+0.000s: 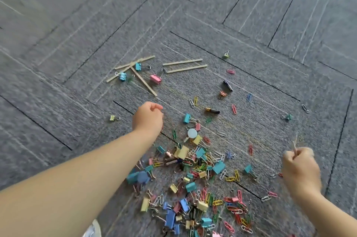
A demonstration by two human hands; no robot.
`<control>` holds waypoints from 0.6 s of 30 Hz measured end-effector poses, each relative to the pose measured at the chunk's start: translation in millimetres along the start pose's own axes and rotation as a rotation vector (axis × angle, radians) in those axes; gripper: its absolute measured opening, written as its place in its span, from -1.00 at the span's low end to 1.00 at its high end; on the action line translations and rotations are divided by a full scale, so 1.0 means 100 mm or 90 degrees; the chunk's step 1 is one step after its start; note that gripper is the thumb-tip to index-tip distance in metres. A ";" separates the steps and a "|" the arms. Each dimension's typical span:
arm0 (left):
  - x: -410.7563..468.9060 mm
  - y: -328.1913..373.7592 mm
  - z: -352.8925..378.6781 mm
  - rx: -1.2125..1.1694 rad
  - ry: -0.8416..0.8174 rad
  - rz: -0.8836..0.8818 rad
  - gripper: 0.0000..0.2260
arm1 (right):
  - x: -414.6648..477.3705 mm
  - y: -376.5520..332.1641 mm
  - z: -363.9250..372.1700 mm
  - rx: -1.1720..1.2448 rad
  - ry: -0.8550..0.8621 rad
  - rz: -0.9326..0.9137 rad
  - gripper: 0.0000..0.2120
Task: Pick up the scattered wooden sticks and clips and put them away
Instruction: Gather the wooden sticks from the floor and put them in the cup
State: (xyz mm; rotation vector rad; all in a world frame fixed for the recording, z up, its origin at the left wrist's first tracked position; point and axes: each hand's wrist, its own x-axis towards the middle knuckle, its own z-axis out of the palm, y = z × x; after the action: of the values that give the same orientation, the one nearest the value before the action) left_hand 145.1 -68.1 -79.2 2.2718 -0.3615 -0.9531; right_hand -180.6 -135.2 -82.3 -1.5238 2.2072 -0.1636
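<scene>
On ribbed grey carpet floor, flat pale wooden sticks lie beyond a near heap of glossy coloured metal clips, the right hand pinching one thin wooden stick in its fingers, the left hand curled with its contents hidden.

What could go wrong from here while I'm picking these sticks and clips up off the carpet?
1. The right hand already grips a thin stick. Cramming more in could make it slip.
2. Blue clips lie among the crossed sticks, so lifting a stick may flick them further away.
3. The yellow clip and green clip lie far from the pile and are easily missed.
</scene>
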 end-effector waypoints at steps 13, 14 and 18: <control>1.45 0.43 -0.32 0.491 -0.001 0.042 -0.59 | 0.27 -2.74 0.98 -0.074 -0.265 -0.330 -0.75; 1.48 0.44 -0.32 0.489 -0.006 0.047 -0.63 | 0.29 -2.91 1.04 -0.080 -0.275 -0.363 -0.71; 1.56 0.38 -0.38 0.480 -0.040 0.076 -0.71 | 0.41 -3.15 1.25 -0.133 -0.325 -0.392 -0.44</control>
State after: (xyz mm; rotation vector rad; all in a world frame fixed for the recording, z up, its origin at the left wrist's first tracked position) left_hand 281.3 -153.1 -118.6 2.8365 -1.0117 -0.9253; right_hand 131.3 -273.4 -97.5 -2.0466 1.3539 0.2530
